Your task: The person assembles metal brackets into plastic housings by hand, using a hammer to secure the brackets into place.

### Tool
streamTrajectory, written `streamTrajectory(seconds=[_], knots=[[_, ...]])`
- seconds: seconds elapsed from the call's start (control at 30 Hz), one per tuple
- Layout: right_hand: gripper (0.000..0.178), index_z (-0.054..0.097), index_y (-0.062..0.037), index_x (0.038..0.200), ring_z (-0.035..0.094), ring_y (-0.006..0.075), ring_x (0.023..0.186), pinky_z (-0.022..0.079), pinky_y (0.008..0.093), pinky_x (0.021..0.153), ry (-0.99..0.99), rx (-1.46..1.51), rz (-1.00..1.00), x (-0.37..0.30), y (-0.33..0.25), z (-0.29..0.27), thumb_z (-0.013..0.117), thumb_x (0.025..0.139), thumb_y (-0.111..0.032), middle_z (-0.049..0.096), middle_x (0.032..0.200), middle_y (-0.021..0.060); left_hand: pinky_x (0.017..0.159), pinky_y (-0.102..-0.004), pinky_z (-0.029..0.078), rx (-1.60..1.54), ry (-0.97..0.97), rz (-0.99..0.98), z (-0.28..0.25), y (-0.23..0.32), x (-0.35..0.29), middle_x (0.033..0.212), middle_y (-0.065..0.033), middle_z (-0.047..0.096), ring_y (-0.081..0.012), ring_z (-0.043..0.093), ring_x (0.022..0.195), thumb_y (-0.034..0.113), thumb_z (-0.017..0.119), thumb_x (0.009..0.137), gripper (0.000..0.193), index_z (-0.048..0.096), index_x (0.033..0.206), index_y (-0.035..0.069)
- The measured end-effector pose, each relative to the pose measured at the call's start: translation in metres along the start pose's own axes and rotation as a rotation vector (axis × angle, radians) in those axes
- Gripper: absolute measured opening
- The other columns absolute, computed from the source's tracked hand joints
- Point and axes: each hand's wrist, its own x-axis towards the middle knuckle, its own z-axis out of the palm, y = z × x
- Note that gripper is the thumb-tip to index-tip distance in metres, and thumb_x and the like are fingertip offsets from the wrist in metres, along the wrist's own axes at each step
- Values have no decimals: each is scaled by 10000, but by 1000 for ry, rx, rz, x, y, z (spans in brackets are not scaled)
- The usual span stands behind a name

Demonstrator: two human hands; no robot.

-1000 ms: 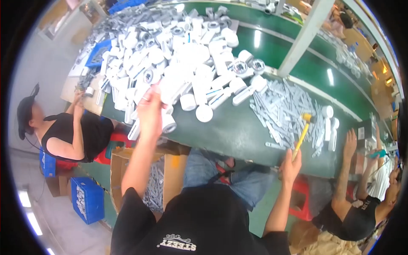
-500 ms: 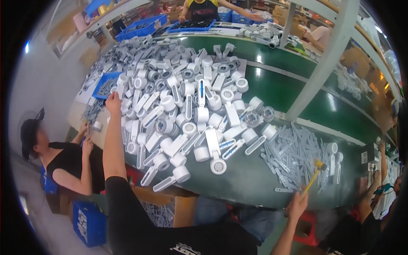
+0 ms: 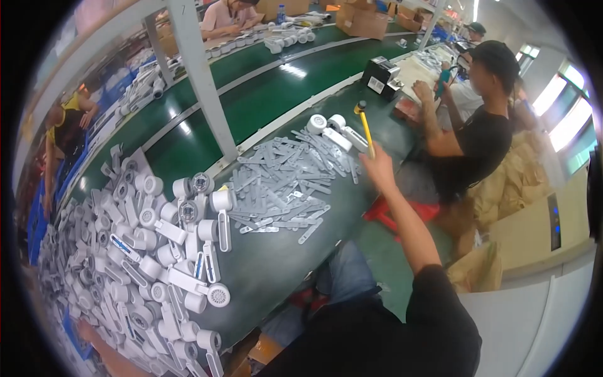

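Observation:
My right hand [image 3: 379, 168] grips a small hammer [image 3: 366, 129] by its yellow handle, its dark head pointing up above the table's right part. Close to the hammer lie several white round-headed plastic housings with long handles [image 3: 338, 138] and a spread of flat grey plastic strips [image 3: 282, 179]. Far to the lower left, at the dim rim of the picture, my left hand [image 3: 88, 331] is at a blue tray [image 3: 75, 338], beside a large heap of white housings [image 3: 169, 229]. Its fingers are too unclear to make out.
A pale post [image 3: 198, 75] rises at the bench's far edge, before the green conveyor [image 3: 264, 94]. To the right a co-worker in black [image 3: 483, 132] sits near a black box-shaped device [image 3: 381, 76]. A red stool [image 3: 408, 210] stands below the table edge. Other people sit beyond the conveyor.
The view has swung to the right, so the heap and my left hand now sit at the lower left. My right hand still holds the hammer, now by the white housings beyond the strips.

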Motion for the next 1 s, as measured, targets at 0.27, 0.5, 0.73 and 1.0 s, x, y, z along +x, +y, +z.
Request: streamTrajectory(seconds=[0.27, 0.5, 0.73, 1.0], knots=[[383, 733, 12, 1082, 721, 472, 948, 565, 543, 850, -199, 139, 174, 61, 7, 57, 735, 873, -310, 740, 987, 286, 1148, -366, 427, -590, 295, 2, -70, -10, -153, 1485, -184, 635, -276, 592, 1369, 279, 578, 1094, 493, 577, 1506, 8], [323, 746, -57, 1184, 581, 98, 678, 487, 319, 620, -630, 405, -39, -36, -92, -77, 776, 961, -289, 677, 742, 10, 1138, -404, 446, -766, 310, 161, -244, 344, -410, 1405, -176, 683, -279, 635, 1304, 59, 573, 1068, 367, 626, 1417, -43], [373, 714, -105, 1209, 683, 430, 790, 534, 467, 710, -1148, 558, -258, -151, -134, -29, 795, 932, -341, 707, 876, 224, 998, -437, 518, -921, 157, 599, -260, 602, -449, 1184, -156, 740, -361, 685, 1111, 24, 716, 943, 242, 752, 1182, 31], [584, 646, -127, 1465, 471, 27, 503, 372, 240, 479, -923, 737, 242, -135, -85, -95, 826, 912, -181, 561, 652, -74, 896, -486, 546, -655, -378, 807, -237, 710, -429, 1026, -172, 721, -374, 685, 1034, 213, 780, 862, 177, 780, 952, 60]])
